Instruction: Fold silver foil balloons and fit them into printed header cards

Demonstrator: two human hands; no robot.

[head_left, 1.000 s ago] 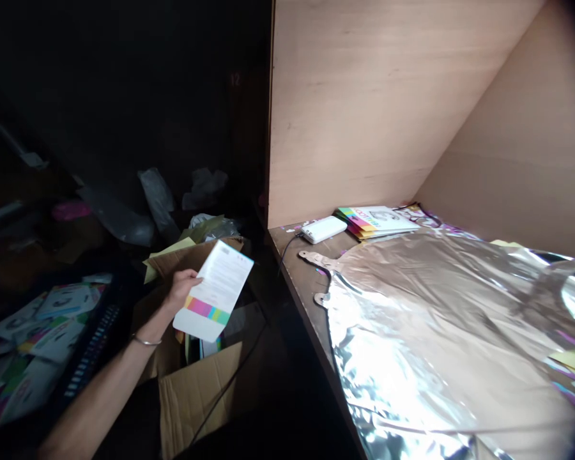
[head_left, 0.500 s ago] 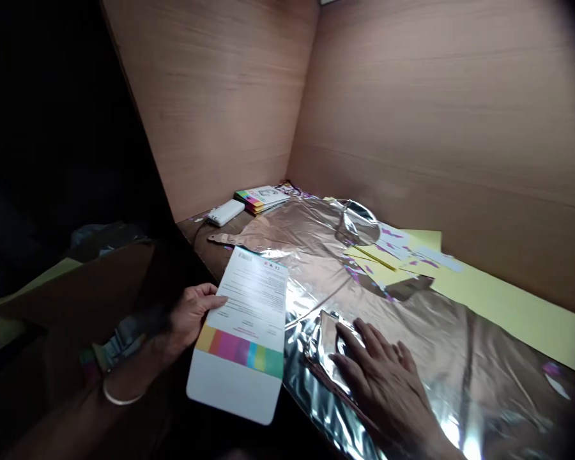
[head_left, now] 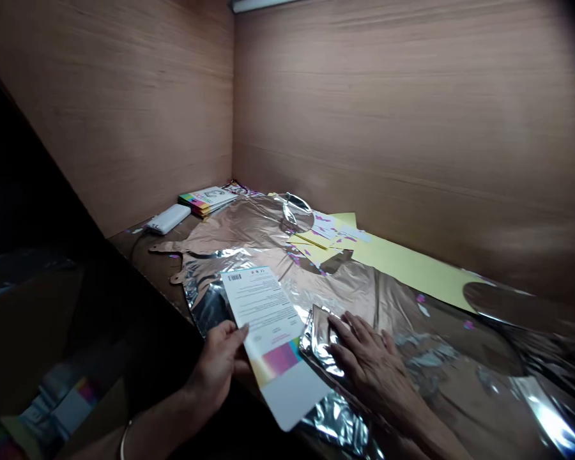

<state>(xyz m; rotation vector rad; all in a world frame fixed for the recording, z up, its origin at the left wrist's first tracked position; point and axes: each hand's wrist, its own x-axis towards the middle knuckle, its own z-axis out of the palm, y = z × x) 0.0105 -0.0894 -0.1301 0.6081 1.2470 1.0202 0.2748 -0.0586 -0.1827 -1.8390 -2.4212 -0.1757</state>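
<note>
My left hand (head_left: 220, 367) grips a white printed card (head_left: 261, 300) by its left edge, thumb on top. The card shows fine print, a barcode and a rainbow band, and is tilted over the table's front edge. My right hand (head_left: 368, 358) lies flat, fingers stretched, on a folded packet of shiny foil (head_left: 321, 326). Beneath and behind both hands spreads a large flat sheet of rose-gold foil (head_left: 249, 223), cut in curved outlines, with round openings. Part of the folded foil is hidden under my right hand.
At the back left are a white power bank (head_left: 168, 219) with a cable and a stack of colourful printed cards (head_left: 208, 199). Yellow card sheets (head_left: 412, 268) lie along the back wall (head_left: 388, 128). At lower left, a box (head_left: 23, 345) holds more packets (head_left: 62, 409).
The view has swung to the right. My left hand has brought the card nearer to the folded foil and turned it. My right hand stays flat on the foil.
</note>
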